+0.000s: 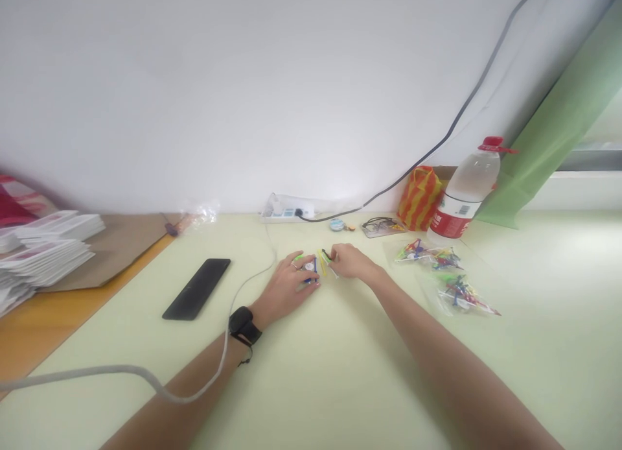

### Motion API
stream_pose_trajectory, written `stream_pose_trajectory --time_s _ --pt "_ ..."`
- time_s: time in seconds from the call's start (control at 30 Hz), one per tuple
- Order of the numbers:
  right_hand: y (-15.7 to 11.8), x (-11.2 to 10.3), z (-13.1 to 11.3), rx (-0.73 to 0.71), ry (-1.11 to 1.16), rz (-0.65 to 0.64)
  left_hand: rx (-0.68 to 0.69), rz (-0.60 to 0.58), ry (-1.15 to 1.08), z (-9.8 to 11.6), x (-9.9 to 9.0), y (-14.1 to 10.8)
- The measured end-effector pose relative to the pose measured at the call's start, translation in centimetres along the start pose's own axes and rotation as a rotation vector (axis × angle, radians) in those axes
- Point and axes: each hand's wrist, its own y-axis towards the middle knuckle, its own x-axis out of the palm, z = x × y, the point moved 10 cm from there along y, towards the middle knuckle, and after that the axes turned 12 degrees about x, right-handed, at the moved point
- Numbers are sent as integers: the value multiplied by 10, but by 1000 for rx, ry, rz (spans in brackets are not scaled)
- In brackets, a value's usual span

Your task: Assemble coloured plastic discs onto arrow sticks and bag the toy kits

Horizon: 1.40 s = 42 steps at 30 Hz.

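My left hand (290, 284), with a ring and a black wristwatch, lies on the table with its fingers spread over small blue, white and green plastic pieces (310, 267). Its fingers partly cover them. Thin yellow and white plastic sticks (321, 262) lie between the two hands. Just to their right, my right hand (348, 260) is closed in a pinch. A small dark and green bit shows by its fingertips, too small to name.
Clear bags of coloured plastic pieces (461, 294) lie right, before a large water bottle (464, 194) and a striped bag (420, 198). A black phone (197, 289) lies left, beyond it stacked cards (43, 262). A power strip (286, 214) stands by the wall; a pale cable (140, 371) crosses my left arm.
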Motion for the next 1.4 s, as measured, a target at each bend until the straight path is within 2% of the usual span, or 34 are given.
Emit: stream_pose_trajectory --time_s 0.2,0.43,0.63,0.83,1.0,1.1,1.4 --pt "-3 10 -5 6 93 -87 28 -19 27 7 0 2" --pt "-8 12 -17 -52 140 -68 20 49 25 7 -8 1" --pt "-15 12 -27 -140 134 -76 34 12 30 10 -5 2" --pt "-16 14 -33 -206 109 -104 -61 31 -6 -2 -8 -2" --pt "-14 18 -35 -216 78 -103 -126 -71 -61 -17 13 -11" --pt "-14 21 -35 -208 79 -98 -152 -80 -85 -23 19 -12" --pt "-20 25 -40 -212 189 -118 -175 -57 -82 -24 15 -11"
